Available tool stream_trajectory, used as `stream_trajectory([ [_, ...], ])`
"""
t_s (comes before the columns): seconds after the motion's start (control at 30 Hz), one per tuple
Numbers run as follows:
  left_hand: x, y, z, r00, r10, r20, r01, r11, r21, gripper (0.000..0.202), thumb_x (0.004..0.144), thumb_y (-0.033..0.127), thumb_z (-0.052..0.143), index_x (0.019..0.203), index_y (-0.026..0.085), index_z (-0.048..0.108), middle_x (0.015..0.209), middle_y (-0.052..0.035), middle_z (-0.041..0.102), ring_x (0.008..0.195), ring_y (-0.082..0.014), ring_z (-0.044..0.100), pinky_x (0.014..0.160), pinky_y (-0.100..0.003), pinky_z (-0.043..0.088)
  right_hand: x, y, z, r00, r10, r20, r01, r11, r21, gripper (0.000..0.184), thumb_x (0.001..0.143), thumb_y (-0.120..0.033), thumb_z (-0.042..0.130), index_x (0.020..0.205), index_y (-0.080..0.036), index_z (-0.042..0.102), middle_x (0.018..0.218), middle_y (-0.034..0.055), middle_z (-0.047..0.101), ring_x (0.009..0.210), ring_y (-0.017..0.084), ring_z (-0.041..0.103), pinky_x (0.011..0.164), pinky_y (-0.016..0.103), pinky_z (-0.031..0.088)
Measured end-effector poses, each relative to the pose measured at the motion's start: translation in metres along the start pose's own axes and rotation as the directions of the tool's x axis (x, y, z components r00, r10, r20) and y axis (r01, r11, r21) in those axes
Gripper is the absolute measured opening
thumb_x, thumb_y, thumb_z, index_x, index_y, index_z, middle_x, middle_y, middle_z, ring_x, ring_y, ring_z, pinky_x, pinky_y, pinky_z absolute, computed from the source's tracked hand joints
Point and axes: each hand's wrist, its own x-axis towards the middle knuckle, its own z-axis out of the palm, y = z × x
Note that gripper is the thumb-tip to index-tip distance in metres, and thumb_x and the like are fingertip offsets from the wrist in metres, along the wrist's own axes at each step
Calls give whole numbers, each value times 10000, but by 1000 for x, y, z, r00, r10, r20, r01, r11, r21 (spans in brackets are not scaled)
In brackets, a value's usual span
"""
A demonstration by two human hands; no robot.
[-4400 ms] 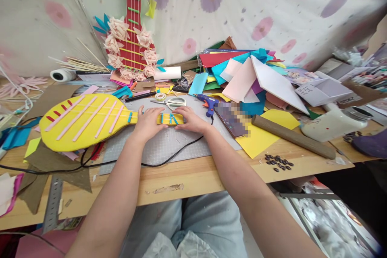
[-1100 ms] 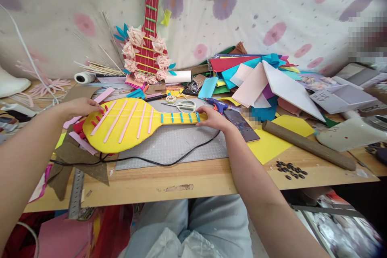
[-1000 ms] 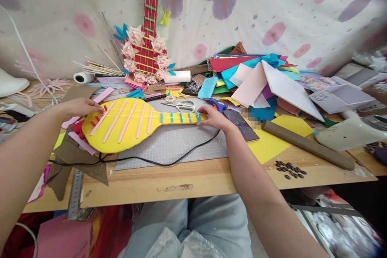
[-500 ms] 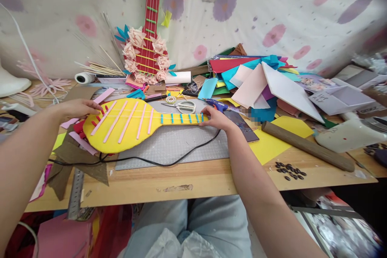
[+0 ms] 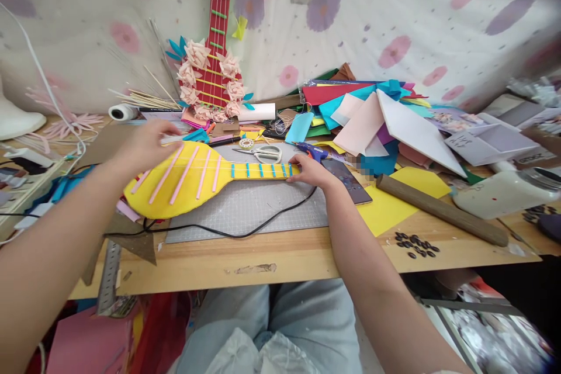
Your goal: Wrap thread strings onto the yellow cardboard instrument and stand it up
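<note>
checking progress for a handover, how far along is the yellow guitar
Done: the yellow guitar carries pink strips, blue frets and strings. In hand: the left hand touches its body, the right hand its neck end. Left, perhaps: flowers like the red guitar has.

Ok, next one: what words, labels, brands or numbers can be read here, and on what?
Nothing here reads clearly.
On the white paper box: a handwritten scrawl and a dark printed label, both too blurred to read.
On the metal ruler: markings too small to read.
On the phone: no legible text.
On the yellow foam guitar, with the left hand at its body and the right hand at its neck end: no writing.
</note>
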Motion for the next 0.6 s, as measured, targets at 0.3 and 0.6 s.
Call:
stream_trajectory([
  [0.3, -4, 102, 101, 782, 414, 466, -507, 857, 90, 684, 643, 338, 717, 1255, 156, 472, 1279, -134, 533, 1197, -282, 483, 988, -349, 382, -1, -7, -1, 999, -17, 31, 17, 1000, 19, 495, 601, -277, 781, 1028, -141, 569, 1056, 97, 621, 986, 227, 582, 880, 362, 460],
  [0.6, -1, 60, 90, 826, 302, 476, -387, 918, 90, 565, 630, 225, 669, 1177, 233, 527, 1211, -67, 574, 1121, -261, 535, 932, -348, 422, 5, -35, 28, 993, -114, 9, 113, 993, 41, 515, 625, -348, 768, 1048, -148, 553, 1067, 96, 598, 977, 209, 564, 842, 339, 450],
])
